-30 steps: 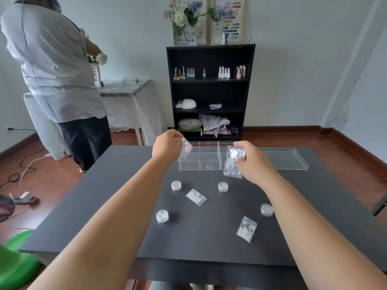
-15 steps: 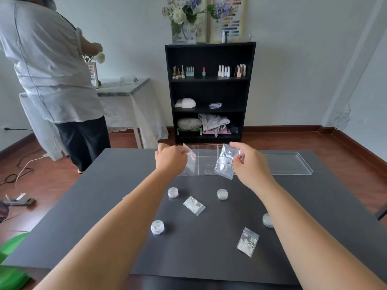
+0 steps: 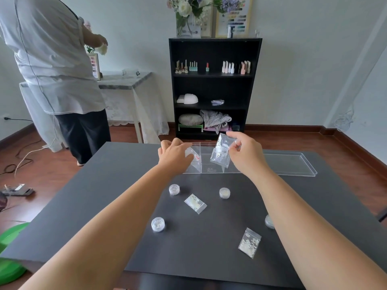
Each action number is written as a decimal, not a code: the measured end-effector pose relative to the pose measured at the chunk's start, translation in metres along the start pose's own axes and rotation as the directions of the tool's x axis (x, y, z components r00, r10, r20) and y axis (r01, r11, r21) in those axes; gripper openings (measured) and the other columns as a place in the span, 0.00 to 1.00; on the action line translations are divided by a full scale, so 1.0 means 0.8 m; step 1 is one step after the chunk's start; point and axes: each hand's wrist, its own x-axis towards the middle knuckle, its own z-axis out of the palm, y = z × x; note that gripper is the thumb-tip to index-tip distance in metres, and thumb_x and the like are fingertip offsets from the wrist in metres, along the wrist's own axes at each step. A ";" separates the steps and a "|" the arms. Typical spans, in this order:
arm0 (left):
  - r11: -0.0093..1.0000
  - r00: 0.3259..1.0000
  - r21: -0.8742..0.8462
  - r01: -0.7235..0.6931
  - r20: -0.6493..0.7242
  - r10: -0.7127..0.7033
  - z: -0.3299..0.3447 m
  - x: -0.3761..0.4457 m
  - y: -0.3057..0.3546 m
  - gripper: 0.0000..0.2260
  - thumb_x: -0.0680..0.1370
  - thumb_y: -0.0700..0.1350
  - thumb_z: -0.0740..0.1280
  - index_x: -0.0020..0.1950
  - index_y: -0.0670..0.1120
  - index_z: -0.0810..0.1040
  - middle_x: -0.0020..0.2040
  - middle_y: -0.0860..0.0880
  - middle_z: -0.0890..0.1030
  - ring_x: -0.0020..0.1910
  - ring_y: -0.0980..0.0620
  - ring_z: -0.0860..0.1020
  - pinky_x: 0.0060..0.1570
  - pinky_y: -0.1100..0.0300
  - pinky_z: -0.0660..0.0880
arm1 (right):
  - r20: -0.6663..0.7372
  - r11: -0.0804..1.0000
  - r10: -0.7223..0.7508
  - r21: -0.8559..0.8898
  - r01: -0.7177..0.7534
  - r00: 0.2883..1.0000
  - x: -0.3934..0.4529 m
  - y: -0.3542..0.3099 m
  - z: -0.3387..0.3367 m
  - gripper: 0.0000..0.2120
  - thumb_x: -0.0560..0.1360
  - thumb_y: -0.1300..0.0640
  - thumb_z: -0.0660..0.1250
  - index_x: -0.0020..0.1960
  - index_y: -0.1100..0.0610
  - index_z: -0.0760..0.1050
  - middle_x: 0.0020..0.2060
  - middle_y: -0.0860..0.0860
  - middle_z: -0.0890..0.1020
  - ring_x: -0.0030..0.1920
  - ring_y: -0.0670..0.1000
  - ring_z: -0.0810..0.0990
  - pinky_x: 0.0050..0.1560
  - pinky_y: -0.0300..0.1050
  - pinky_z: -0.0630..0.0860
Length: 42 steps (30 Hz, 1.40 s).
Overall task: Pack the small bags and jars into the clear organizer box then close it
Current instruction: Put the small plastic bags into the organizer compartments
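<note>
The clear organizer box (image 3: 209, 167) stands open at the far middle of the dark table, its clear lid (image 3: 293, 166) lying flat to its right. My left hand (image 3: 173, 154) pinches a small bag (image 3: 193, 154) over the box's left compartment. My right hand (image 3: 244, 153) holds another small clear bag (image 3: 221, 152) upright above the box's middle. Loose on the table lie two small bags (image 3: 195, 203) (image 3: 249, 242) and several small round jars (image 3: 174, 189) (image 3: 224, 193) (image 3: 158, 224) (image 3: 269, 221); my right forearm partly hides the last jar.
A person in a light shirt (image 3: 54, 59) stands at the back left beside a draped side table (image 3: 125, 80). A black shelf unit (image 3: 214, 86) with small bottles stands against the far wall. A green object (image 3: 9, 252) sits at the lower left, cables on the floor.
My right hand has lifted its bag from the box's front edge to above the middle of the box. My left hand has lowered its bag slightly toward the left compartment.
</note>
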 end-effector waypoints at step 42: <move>0.981 0.945 -0.179 -0.079 -0.327 0.016 -0.008 -0.068 -0.047 0.18 0.79 0.56 0.62 0.69 0.57 0.73 0.67 0.54 0.76 0.66 0.46 0.68 0.60 0.49 0.63 | 0.222 0.831 -0.055 -0.530 0.168 0.973 0.054 -0.004 0.112 0.19 0.79 0.40 0.52 0.50 0.42 0.81 0.59 0.47 0.71 0.58 0.54 0.61 0.52 0.49 0.55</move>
